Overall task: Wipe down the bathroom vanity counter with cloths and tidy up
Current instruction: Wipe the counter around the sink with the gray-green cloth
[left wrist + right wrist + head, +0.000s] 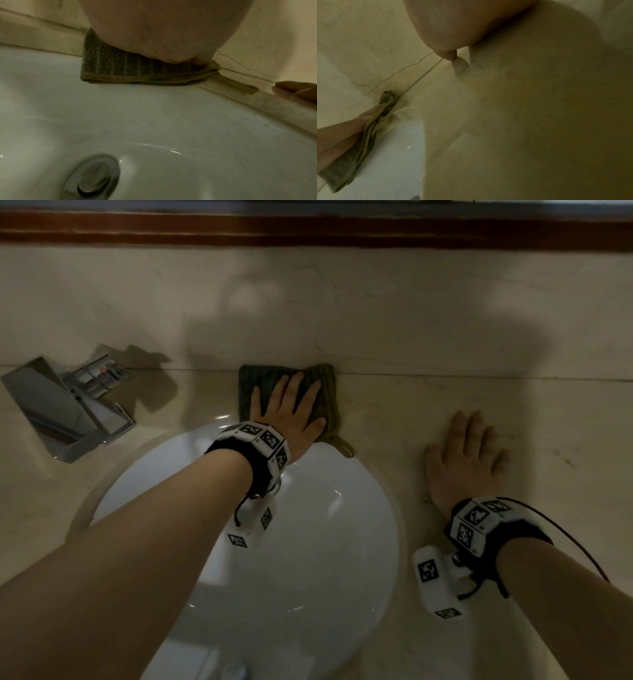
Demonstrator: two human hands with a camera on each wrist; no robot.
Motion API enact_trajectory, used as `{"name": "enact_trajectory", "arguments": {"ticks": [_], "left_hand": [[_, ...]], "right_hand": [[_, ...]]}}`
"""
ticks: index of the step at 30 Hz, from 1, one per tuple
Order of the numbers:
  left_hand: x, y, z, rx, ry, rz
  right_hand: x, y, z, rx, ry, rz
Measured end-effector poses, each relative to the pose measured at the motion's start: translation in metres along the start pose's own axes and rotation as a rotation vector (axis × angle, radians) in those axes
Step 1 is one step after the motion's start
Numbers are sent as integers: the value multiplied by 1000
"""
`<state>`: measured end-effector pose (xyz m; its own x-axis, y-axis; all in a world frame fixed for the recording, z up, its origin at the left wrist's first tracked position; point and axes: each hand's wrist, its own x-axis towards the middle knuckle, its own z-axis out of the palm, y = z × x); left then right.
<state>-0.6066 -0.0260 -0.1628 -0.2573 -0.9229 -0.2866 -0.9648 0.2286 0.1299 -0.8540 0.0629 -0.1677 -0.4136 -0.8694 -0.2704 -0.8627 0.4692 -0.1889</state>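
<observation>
Left hand point(287, 409) flat on ribbed, folded cloth point(323, 395) atop glossy marble counter point(411, 405).

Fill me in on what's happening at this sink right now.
A person is wiping the vanity counter. Their left hand presses flat, fingers spread, on a folded green cloth lying on the strip of counter between the sink and the back wall, with the cloth's near edge overhanging the basin rim. Their right hand rests open and flat on the bare counter to the right of the sink, holding nothing. The chrome faucet sits off to the left, untouched.
</observation>
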Motion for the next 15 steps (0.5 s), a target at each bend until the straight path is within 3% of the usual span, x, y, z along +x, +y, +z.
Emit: {"name": "enact_trajectory", "arguments": {"ticks": [8,15], "left_hand": [[3,41,2,-30,-28,-79],[15,102,9,-24,-36,-18]], "right_hand": [[0,2,2,-1,12,-39],[2,4,3,42,29,-64]]}}
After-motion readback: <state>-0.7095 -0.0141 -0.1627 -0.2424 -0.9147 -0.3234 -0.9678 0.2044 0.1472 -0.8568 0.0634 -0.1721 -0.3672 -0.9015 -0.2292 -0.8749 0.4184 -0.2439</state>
